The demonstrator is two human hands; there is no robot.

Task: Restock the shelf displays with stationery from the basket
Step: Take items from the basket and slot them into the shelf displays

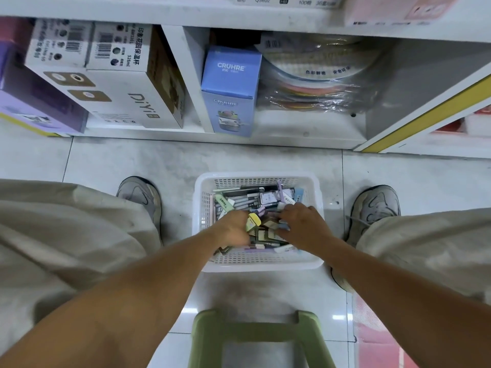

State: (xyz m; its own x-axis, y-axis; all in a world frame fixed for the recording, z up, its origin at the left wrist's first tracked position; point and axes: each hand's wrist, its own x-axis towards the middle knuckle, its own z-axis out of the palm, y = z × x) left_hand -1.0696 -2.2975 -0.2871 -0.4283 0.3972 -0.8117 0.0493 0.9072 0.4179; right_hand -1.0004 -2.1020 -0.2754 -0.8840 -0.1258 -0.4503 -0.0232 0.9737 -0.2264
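Both hands dig in the white basket [199, 208]: left hand [233, 229] grips small erasers [252, 221]; right hand [303, 224] rests spread on the stationery.

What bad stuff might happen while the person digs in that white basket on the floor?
1. The left hand grips a bunch of small packaged erasers; more could slip back into the white plastic mesh basket.
2. The right hand is rummaging among the loose pens, which might get pushed over the low rim.
3. The green plastic stool sits right behind the basket, so the person might bump it when getting up.
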